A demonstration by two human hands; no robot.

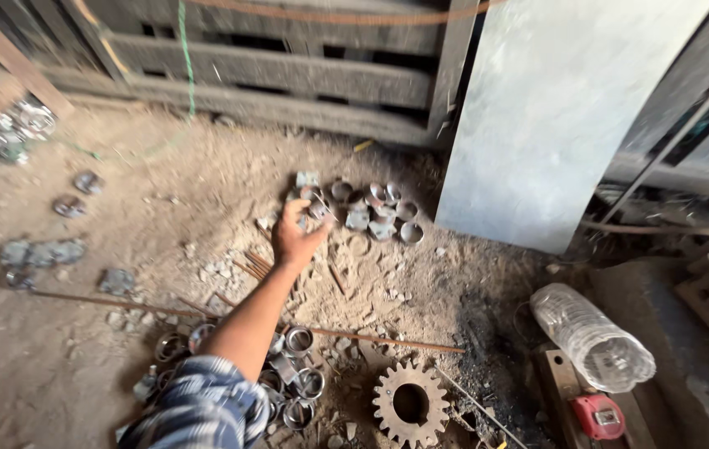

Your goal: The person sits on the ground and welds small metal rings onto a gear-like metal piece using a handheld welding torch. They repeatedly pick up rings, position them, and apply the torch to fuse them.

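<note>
My left hand (295, 237) is stretched out over the dirt floor at the end of a bare forearm with a blue plaid sleeve (205, 407). Its fingertips are at the left edge of a pile of short metal rings (371, 209), touching or nearly touching one of them. The thumb points right, apart from the fingers. Whether the fingers grip a ring is hidden by the hand itself. A second heap of metal rings (296, 387) lies under my forearm, near me. My right hand is out of sight.
A toothed metal sprocket (410, 403) lies near me, with thin rusty rods (379, 339) across the dirt. A grey metal sheet (554, 116) leans at the right. A clear plastic bottle (591, 337) and a red tape measure (597, 414) sit lower right. Wooden slats (288, 71) stand behind.
</note>
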